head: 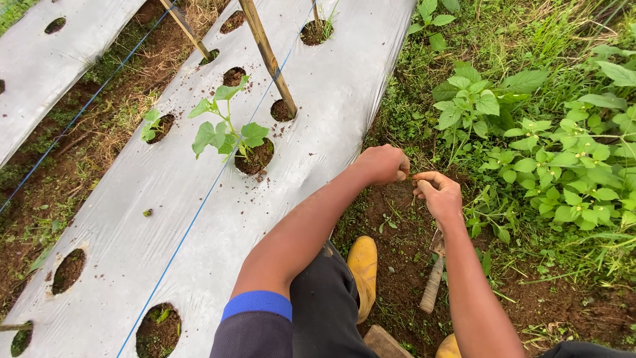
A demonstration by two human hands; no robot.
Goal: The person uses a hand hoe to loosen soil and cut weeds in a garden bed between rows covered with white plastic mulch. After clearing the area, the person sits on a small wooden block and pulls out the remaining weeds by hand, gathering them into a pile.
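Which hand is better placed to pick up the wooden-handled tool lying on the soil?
Probably the right hand: the wooden-handled tool lies just below its wrist. The left hand is farther, beside the plastic sheet.

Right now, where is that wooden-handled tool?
In the head view, the wooden-handled tool lies on bare soil right of centre, under the right forearm, beside the yellow boot.

Bare brown soil (404,265) carries silver mulch sheeting (199,199), weeds (550,152), and what seems a wooden-handled tool (432,285).

Silver mulch sheeting (199,219), bamboo stake (268,56), weedy green verge (550,146), daylight
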